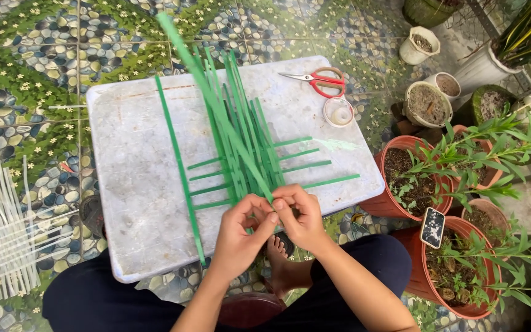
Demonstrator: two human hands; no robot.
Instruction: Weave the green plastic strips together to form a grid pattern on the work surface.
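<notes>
Flanking hands (271, 224) on green strips (241, 147): scissors (318, 80), pots (410, 178).

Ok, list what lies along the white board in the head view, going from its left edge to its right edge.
Single green strip → woven green strips, which the left hand and right hand pinch at the near edge → red scissors → small round lid, all on the white board.
</notes>
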